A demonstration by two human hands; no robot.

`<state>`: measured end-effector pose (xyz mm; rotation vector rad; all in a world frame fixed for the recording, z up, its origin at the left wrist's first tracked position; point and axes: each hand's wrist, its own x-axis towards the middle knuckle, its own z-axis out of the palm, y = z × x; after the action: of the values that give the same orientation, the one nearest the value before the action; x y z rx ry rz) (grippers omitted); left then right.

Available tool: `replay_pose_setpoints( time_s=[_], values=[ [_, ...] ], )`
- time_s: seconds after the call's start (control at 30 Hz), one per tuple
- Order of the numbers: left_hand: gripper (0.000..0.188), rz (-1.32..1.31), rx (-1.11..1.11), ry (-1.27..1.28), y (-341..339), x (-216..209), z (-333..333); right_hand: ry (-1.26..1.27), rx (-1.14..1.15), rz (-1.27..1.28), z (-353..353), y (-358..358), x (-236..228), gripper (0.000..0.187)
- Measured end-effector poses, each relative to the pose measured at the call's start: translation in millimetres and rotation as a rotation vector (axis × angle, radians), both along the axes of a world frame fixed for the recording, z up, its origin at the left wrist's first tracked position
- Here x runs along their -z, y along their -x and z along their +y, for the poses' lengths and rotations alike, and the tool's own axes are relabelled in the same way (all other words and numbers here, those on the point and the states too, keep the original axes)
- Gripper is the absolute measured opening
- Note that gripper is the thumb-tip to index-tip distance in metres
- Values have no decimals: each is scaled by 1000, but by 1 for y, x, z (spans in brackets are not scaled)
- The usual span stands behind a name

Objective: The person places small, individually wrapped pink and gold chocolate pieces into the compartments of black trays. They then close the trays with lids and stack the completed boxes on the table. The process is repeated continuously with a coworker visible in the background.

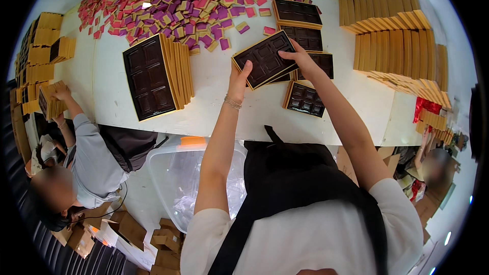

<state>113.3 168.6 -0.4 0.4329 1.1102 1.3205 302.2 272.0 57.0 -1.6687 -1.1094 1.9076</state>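
Note:
Between my two hands is a shallow gold-edged box with a dark brown compartmented insert; its compartments look empty. My left hand grips its near left corner, thumb on top. At the far right edge, my right hand holds it with the thumb over the rim. Beneath and beside it lie similar boxes, among them a far one, one behind my right hand and a near one. To the left, a stack of these boxes leans over, its top insert showing.
A big pile of small pink, purple and gold squares covers the far side of the white table. Stacks of gold boxes line the right. A co-worker handles boxes at left; another person sits right. A clear plastic bin stands below.

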Motion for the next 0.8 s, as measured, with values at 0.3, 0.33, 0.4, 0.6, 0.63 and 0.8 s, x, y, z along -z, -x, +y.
replay_pose_setpoints(
  time_s=[0.3, 0.33, 0.4, 0.6, 0.63, 0.8],
  values=[
    [69, -19, -27, 266, -12, -53, -114, 124, 158, 121, -163, -23, -10, 70],
    [68, -44, -24, 325, -13, -41, -127, 178, 159, 111, -172, -23, 0, 68],
    [82, -103, -20, 360, -10, -33, -132, 170, 78, 95, -175, -24, 10, 67],
    [95, 34, -158, 158, 13, -13, -90, -120, -641, -387, -53, -27, -20, 65],
    [94, 13, -192, 143, 15, -3, -88, -300, -658, -570, -26, -24, -23, 64],
    [90, 22, -320, 24, -7, 26, -58, -1200, -467, -1125, 100, -45, 48, 56]
  ],
)
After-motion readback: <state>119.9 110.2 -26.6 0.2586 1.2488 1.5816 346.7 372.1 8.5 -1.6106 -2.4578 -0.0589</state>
